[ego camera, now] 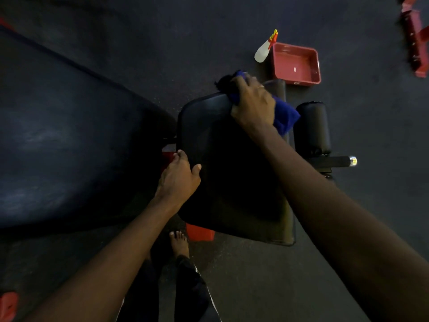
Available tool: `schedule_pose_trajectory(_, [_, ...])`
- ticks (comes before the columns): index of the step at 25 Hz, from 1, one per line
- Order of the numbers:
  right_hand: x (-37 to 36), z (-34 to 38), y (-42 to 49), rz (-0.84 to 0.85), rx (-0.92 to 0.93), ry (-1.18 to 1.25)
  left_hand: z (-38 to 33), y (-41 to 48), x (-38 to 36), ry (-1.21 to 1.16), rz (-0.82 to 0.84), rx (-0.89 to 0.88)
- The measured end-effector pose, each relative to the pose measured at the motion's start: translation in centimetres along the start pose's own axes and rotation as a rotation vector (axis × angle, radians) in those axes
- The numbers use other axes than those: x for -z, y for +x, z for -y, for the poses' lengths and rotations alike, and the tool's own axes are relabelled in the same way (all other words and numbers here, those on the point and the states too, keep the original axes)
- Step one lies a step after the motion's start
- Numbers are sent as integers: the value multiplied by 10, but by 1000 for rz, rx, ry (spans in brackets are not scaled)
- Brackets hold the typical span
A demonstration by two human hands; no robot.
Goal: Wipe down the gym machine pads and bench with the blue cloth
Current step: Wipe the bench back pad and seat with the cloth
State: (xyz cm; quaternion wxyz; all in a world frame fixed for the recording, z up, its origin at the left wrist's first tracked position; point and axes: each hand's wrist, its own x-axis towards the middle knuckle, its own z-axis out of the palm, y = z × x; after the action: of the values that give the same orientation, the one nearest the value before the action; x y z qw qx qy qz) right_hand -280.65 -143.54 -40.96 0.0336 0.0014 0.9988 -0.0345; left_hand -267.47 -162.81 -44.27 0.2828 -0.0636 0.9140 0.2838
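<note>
A black square seat pad (222, 163) of the gym bench fills the middle of the view. My right hand (253, 103) presses a bunched blue cloth (286, 117) onto the pad's far right corner. My left hand (178, 177) grips the pad's left edge, thumb on top. The long black back pad (69, 135) of the bench stretches to the left. A black roller pad (312, 126) stands just right of the cloth.
On the dark rubber floor beyond the bench sit a red plastic tray (296, 63) and a white spray bottle (264, 48) with a red and yellow trigger. Red frame parts (415, 38) show at the top right. My bare foot (178, 244) stands beside the red bench base (199, 232).
</note>
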Motion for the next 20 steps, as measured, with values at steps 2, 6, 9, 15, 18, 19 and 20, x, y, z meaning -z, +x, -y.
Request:
schedule_pose_trajectory(2, [-11, 26, -12, 38, 144, -31, -2, 0, 2, 2, 23, 12])
schedule_pose_trajectory(6, [-26, 41, -97, 198, 365, 42, 1, 2, 19, -31, 92, 53])
schedule_pose_trajectory(9, [-38, 42, -192, 212, 427, 37, 15, 15, 33, -159, 76, 150])
schedule_pose_trajectory(15, [-26, 58, -235, 319, 325, 147, 7, -4, 58, -177, 37, 70])
schedule_pose_trajectory(18, [16, 72, -204, 384, 198, 410, -18, -20, 107, -162, -5, -7])
schedule_pose_trajectory(19, [33, 74, -196, 356, 155, 510, -26, -30, 125, -164, -26, -27])
schedule_pose_trajectory(20, [54, 75, -185, 313, 102, 585, -37, -37, 144, -164, -72, -60])
